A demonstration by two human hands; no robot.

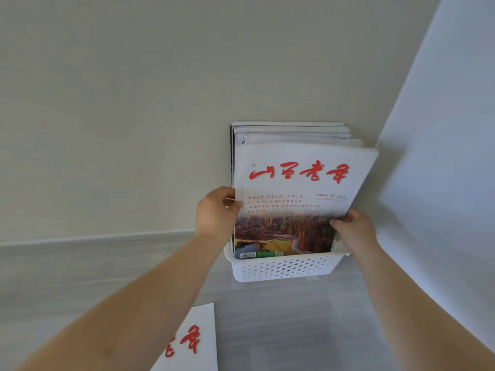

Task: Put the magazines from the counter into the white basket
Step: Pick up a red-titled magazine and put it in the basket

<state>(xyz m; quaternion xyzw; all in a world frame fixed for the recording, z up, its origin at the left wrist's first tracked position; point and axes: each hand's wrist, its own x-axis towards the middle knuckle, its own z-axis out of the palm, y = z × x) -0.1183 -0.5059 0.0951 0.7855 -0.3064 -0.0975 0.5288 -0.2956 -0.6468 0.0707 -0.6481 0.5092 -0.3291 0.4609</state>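
The task looks nearly done. On the counter (294,330), against the wall (134,103), the basket (284,269) holds several upright magazines (289,129). The front magazine (300,183) stands in it too, with the left hand (214,215) and the right hand (353,228) pinching its side edges. One loose magazine (192,341) lies on the counter nearby, not yet put in. Nothing appears to block the way.

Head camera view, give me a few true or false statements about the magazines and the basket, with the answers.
1. Both the left hand and the right hand grip the front magazine. True.
2. The white basket holds nothing else. False: more magazines stand behind it.
3. Another magazine lies on the counter. True.
4. The front magazine's title is blue. False: it is red.
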